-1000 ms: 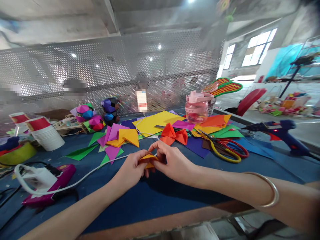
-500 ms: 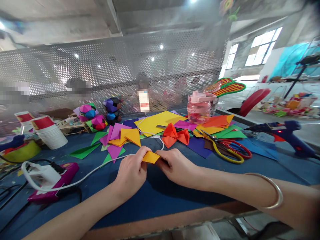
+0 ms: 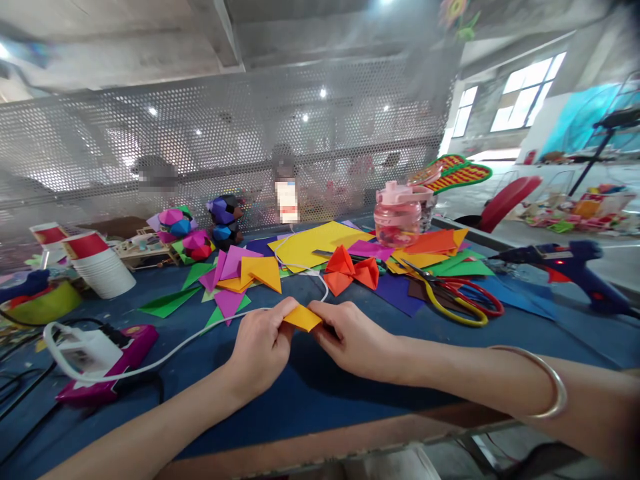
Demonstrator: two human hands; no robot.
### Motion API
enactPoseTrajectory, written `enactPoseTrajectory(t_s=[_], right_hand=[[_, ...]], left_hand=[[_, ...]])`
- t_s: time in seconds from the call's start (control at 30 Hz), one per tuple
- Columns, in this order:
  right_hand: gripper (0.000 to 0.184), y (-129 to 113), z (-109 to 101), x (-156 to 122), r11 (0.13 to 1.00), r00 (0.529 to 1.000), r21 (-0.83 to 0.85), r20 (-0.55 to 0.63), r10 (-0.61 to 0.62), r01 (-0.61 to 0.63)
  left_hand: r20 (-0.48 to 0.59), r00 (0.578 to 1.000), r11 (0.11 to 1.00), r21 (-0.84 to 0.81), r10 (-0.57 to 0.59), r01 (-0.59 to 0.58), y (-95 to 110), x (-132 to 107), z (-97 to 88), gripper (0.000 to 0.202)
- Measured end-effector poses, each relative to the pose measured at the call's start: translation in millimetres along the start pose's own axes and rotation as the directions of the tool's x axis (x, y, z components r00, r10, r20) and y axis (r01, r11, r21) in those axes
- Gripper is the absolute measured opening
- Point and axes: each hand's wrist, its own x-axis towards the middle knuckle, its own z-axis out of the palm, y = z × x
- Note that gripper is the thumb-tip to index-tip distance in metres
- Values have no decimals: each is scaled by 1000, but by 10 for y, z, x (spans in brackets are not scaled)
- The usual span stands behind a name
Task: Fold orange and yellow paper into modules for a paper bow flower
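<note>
A small piece of folded yellow-orange paper (image 3: 303, 318) is held between both hands, just above the blue tabletop. My left hand (image 3: 261, 343) pinches its left end between thumb and fingers. At the right end, my right hand (image 3: 355, 340) grips it with thumb and curled fingers; parts of the paper are hidden by the fingers. Right behind the hands stands an orange folded paper piece (image 3: 345, 270). To its left lie loose orange (image 3: 261, 272) and purple paper pieces (image 3: 239, 263), and a large yellow sheet (image 3: 320, 245) spreads farther back.
Scissors with yellow and red handles (image 3: 457, 303) and a blue glue gun (image 3: 575, 267) lie at right. A pink bottle (image 3: 397, 217) stands behind. On the left are paper cups (image 3: 103, 267), a purple power strip (image 3: 115, 367) and a white cable (image 3: 200, 333) crossing the table.
Both hands have shifted slightly, and the yellow-orange paper has turned a little between them, showing more of its flat face. The other things on the table stay where they were.
</note>
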Motion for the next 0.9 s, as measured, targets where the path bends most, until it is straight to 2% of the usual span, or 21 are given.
enactPoseTrajectory(t_s=[0.3,0.47,0.67,0.9], right_hand=[[14,140,-23,74,998,993,-21,-96,65,-67],[14,147,-23,72,996,993,-8,-79,88,-89],[13,126,-25,78,995,992,4,-85,98,-98],[14,197,-61,142,992,989,26,-76,125,-124]], left_hand=[[2,997,987,142,-72,71,-96,101,-2,21],[48,990,971,207,-129,116,-96,107,-31,21],[73,983,967,206,-167,149,-41,113,-46,22],[59,979,968,170,-196,184,-133,156,-31,23]])
